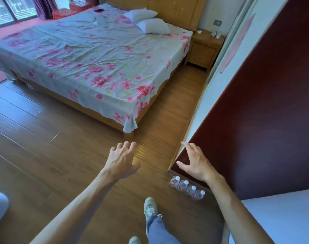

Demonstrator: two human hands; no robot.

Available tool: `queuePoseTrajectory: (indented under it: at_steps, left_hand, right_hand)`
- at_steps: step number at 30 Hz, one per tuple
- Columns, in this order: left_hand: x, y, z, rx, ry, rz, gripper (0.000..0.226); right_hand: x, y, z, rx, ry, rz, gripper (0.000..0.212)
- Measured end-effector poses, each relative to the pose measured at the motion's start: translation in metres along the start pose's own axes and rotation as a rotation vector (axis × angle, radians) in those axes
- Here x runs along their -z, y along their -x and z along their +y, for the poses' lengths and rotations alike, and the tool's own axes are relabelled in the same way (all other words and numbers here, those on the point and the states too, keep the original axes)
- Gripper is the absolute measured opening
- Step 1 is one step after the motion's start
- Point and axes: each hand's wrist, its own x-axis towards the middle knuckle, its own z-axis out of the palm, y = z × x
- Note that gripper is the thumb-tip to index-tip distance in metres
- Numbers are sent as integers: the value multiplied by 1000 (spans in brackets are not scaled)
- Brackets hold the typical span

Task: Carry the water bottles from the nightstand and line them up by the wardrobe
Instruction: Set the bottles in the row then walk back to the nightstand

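Several clear water bottles point(187, 189) with white caps stand in a row on the floor, tight against the foot of the dark red wardrobe point(266, 106). The wooden nightstand point(205, 48) is far off at the head of the bed, with small pale items on top that are too small to identify. My left hand point(123, 160) hovers over the floor, fingers loosely spread, holding nothing. Just above the row of bottles, my right hand point(194, 162) hangs with spread fingers in front of the wardrobe's lower corner, empty as well.
A bed point(90, 57) with a floral sheet and two pillows fills the left and middle. A narrow strip of wooden floor point(183, 103) runs between the bed and the wardrobe wall toward the nightstand. My feet point(150, 208) stand beside the bottles.
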Motion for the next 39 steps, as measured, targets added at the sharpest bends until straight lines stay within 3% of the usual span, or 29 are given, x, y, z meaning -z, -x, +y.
queuePoseTrajectory:
  at_steps: [22, 39]
  left_hand:
    - [59, -226, -81, 33, -19, 29, 66]
    - [90, -433, -134, -193, -27, -62, 72]
  right_hand:
    - [29, -246, -13, 62, 17, -51, 77]
    - [70, -400, -28, -133, -62, 50, 77]
